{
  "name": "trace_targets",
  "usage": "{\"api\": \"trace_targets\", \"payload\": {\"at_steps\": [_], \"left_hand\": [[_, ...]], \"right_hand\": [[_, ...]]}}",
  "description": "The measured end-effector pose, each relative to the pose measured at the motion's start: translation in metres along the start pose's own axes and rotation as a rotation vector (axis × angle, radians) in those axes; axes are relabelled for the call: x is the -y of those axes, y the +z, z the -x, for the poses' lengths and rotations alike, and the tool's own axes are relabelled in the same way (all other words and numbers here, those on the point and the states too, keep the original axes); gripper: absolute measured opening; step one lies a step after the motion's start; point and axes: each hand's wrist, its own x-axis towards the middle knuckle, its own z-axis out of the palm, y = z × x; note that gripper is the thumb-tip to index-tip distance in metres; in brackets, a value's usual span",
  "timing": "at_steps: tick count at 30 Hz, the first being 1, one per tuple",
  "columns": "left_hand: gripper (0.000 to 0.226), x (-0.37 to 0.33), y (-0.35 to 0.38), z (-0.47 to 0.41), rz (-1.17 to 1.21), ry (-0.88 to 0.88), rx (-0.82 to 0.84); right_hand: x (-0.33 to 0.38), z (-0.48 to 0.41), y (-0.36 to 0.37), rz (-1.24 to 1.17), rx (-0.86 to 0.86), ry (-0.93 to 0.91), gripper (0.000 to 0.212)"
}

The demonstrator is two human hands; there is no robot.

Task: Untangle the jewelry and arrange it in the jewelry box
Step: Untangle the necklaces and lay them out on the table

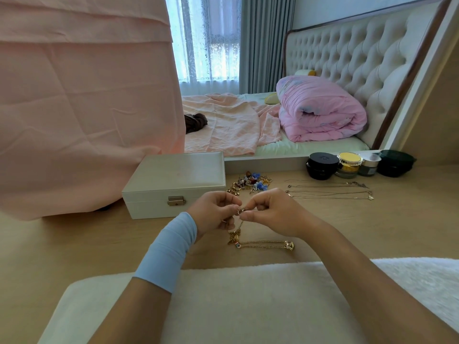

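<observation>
My left hand (pixel 213 212) and my right hand (pixel 273 212) meet above the wooden desk and together pinch a small knot of a gold chain (pixel 242 210). The rest of that gold chain hangs down and lies on the desk with charms (pixel 263 244). A closed white jewelry box (pixel 173 184) with a metal clasp stands just left of my hands. Behind my hands lies a tangled pile of rings and beaded pieces (pixel 250 183). To the right, several thin necklaces (pixel 327 191) are laid out straight in rows.
Several cosmetic jars (pixel 357 165) stand at the desk's back right. A pink cloth (pixel 82 108) drapes over something at the left. A white fluffy cushion (pixel 223 301) lies under my forearms. A bed with a rolled pink quilt is beyond the desk.
</observation>
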Motion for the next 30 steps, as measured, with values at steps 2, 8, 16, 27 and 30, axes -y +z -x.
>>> {"api": "trace_targets", "payload": {"at_steps": [2, 8, 16, 27, 30], "left_hand": [[0.009, 0.002, -0.002, -0.001, -0.125, 0.003, 0.015], [0.014, 0.008, -0.009, -0.002, -0.55, 0.073, -0.071], [0.019, 0.019, -0.051, 0.023, -0.681, -0.039, -0.777], [0.046, 0.032, -0.046, 0.019, -0.625, -0.218, -0.93], [0.039, 0.03, -0.043, 0.017, -0.664, -0.203, -0.926]], "right_hand": [[-0.001, 0.0, -0.001, 0.062, 0.022, 0.036, 0.013], [0.007, 0.003, 0.005, 0.446, 0.11, 0.097, 0.015], [0.036, -0.019, 0.028, 0.522, -0.181, -0.155, 0.012], [0.06, -0.077, 0.046, 0.776, -0.027, -0.07, 0.048], [0.057, -0.082, 0.047, 0.744, 0.012, -0.03, 0.054]]}}
